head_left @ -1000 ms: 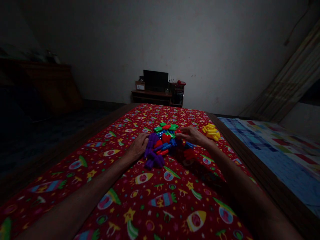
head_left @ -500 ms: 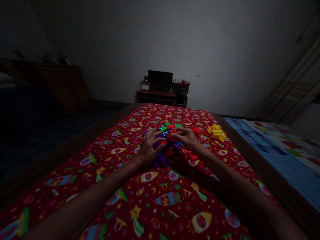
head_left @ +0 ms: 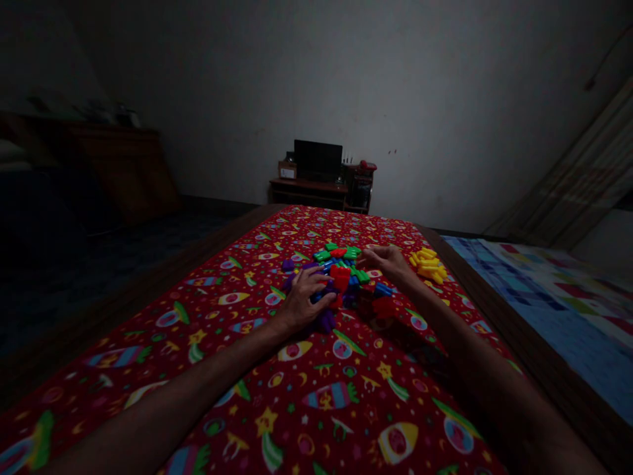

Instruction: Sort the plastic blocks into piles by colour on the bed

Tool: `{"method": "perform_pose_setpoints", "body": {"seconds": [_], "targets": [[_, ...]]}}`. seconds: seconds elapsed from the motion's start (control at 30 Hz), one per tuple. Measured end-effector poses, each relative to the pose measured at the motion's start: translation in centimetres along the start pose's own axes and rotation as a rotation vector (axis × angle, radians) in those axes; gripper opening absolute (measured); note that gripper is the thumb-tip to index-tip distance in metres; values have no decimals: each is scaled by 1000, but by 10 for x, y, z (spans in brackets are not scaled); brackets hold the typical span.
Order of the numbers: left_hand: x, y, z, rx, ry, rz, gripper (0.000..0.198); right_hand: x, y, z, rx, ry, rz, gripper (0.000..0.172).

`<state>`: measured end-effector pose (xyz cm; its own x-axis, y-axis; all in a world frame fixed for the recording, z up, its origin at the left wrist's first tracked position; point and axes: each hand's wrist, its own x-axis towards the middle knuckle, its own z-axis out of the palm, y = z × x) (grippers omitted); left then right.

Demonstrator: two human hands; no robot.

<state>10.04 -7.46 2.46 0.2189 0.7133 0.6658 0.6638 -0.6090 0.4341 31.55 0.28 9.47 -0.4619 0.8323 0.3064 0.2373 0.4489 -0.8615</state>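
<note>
My left hand rests on the near left side of a heap of plastic toy blocks, its fingers spread over purple blocks. A red block lies just right of its fingertips. My right hand hovers at the heap's right side, fingers stretched loosely leftward, with no block visible in them. Green blocks are close to its fingertips. Below it are a blue block and red blocks in shadow. My left hand hides part of the heap.
A separate pile of yellow blocks sits to the right on the red patterned cloth. Beyond the far edge stands a desk with a monitor. A checked bedspread lies to the right.
My right hand has moved right, away from the heap's middle, and the red block no longer shows in its fingers. My left hand has shifted slightly right and nearer.
</note>
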Motion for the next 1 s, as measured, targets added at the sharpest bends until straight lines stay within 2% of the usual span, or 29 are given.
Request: {"method": "perform_pose_setpoints", "body": {"seconds": [0.1, 0.2, 0.3, 0.4, 0.5, 0.57, 0.63, 0.7, 0.77, 0.87, 1.0], "targets": [[0, 2, 0, 23, -18, 14, 14, -7, -9, 8, -147, -211, -57, 50], [0, 5, -2, 33, -45, 16, 13, -12, -20, 15, -333, -276, -153, 47], [0, 7, -3, 27, -86, 14, 13, -8, -17, 2, -272, -118, -176, 46], [0, 6, -3, 10, -103, 10, 12, 0, 1, -29, -159, 143, -64, 43], [-1, 3, -1, -17, -60, 7, 13, 2, 26, -57, -351, 285, 109, 35], [-1, 1, 1, -34, -21, 5, 16, 1, 41, -67, -517, 299, 216, 28], [-1, 0, 2, -39, 5, -7, 19, 1, 55, -71, -587, 292, 303, 25], [-1, 0, 2, -28, 9, -26, 21, 1, 65, -71, -554, 282, 352, 26], [-1, 0, 1, -14, 5, -46, 22, 3, 71, -70, -486, 288, 361, 37], [0, 0, 0, 4, 17, -81, 22, 5, 70, -71, -431, 291, 332, 52], [-1, 2, -1, 23, 19, -111, 29, 3, 49, -72, -412, 249, 248, 39]]}}
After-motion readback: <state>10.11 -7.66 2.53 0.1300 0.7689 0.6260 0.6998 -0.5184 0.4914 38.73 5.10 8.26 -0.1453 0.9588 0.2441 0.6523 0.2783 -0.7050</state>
